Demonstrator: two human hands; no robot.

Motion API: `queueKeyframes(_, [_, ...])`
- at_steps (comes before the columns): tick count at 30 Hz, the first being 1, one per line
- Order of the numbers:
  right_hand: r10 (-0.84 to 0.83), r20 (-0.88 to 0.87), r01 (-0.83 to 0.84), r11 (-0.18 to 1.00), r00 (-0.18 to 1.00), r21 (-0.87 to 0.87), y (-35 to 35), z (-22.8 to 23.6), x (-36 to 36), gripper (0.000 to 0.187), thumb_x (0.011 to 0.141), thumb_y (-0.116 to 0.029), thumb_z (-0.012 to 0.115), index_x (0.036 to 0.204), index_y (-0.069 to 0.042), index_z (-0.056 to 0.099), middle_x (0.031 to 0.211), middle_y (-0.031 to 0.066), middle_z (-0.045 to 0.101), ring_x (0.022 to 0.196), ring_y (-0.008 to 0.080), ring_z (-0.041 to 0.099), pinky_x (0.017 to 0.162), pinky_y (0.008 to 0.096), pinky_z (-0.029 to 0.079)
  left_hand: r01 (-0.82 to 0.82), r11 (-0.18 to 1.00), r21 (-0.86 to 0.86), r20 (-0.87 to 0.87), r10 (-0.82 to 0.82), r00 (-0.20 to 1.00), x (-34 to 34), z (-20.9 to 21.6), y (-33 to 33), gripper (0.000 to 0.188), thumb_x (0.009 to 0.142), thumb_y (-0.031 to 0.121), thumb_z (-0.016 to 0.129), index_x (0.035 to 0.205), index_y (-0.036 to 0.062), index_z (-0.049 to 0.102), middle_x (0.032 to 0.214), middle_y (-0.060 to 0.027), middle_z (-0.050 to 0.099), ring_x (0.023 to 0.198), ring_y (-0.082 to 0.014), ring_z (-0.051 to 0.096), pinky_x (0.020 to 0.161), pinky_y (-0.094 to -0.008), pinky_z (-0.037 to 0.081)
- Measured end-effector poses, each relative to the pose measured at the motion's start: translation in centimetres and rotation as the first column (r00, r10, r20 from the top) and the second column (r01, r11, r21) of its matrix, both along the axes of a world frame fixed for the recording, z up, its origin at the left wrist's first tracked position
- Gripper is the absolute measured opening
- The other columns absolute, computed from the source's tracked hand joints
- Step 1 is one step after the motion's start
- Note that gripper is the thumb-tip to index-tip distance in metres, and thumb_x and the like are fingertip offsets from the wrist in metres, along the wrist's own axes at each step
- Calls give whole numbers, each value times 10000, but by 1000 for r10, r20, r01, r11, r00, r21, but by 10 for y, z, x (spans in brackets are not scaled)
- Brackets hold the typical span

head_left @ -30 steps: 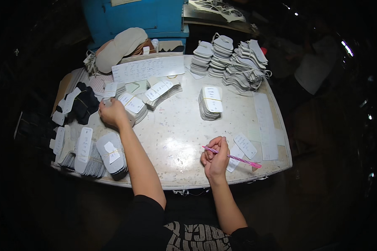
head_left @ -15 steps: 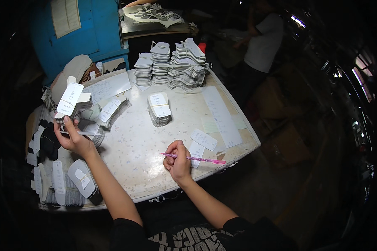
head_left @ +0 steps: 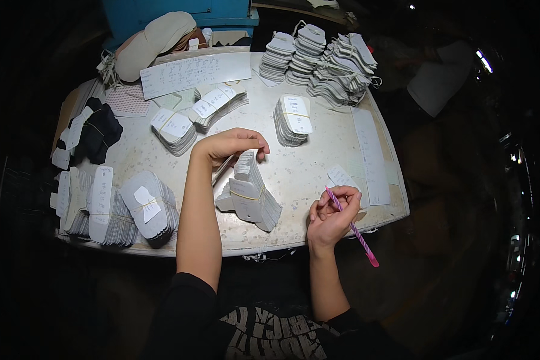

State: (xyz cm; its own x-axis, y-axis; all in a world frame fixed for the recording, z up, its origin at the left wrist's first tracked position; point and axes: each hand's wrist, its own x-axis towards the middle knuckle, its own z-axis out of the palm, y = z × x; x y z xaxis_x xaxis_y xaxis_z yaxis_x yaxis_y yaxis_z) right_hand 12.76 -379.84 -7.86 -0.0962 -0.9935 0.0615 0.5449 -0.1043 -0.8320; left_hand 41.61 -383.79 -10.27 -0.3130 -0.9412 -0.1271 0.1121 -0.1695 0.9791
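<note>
My left hand (head_left: 233, 144) is closed round the upper end of a bundle of grey-white cut pieces (head_left: 249, 199), held with a rubber band and hanging tilted above the middle of the table. Its layered edges face right. Between the fingers of my right hand (head_left: 333, 219), near the table's right front, is a pink-and-purple striped pen (head_left: 355, 231), slanting down to the right. Just beyond that hand lies a white written tag (head_left: 341, 176). Two banded stacks with tags, a nearer one (head_left: 173, 129) and a farther one (head_left: 219, 105), rest beyond my left forearm.
Another banded stack (head_left: 292, 120) stands centrally. Tall tied stacks (head_left: 342, 69) line the back edge. At the left are black pieces (head_left: 99, 132) and several banded bundles (head_left: 150, 204). A written sheet (head_left: 195, 75) lies at the back left, a paper strip (head_left: 370, 156) along the right.
My left hand has brought the bundle from the left side to the table's middle and tipped it over. My right hand still grips the pen, now with its pink end lower. The view has shifted.
</note>
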Motion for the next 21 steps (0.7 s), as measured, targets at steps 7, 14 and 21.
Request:
queueKeyframes(7, [259,-209,-292,946,943,-145,10,8,34,316,1135,-245,436,953,-6,535,759,106,598,517,54,410,458,220,435,-40,998,56,180,29,983,-2,17,6,547,1062,591,499,1137,121,767,962,23,757,656,-31,529,552,-217,423])
queueKeyframes(14, [298,-200,-348,887,933,-302,16,21,59,342,1138,-222,435,871,-13,486,750,78,565,562,67,479,468,226,439,-105,970,217,143,75,987,-3,32,16,564,1027,617,558,1248,132,744,810,56,636,612,-18,476,533,-181,429])
queueKeyframes(21, [301,-593,-393,919,747,-28,-16,28,86,413,1143,-291,461,842,-19,538,671,12,556,582,61,481,525,264,418,-125,970,207,138,97,986,-1,30,16,371,961,349,699,1250,117,728,894,35,681,656,-26,566,573,-179,493])
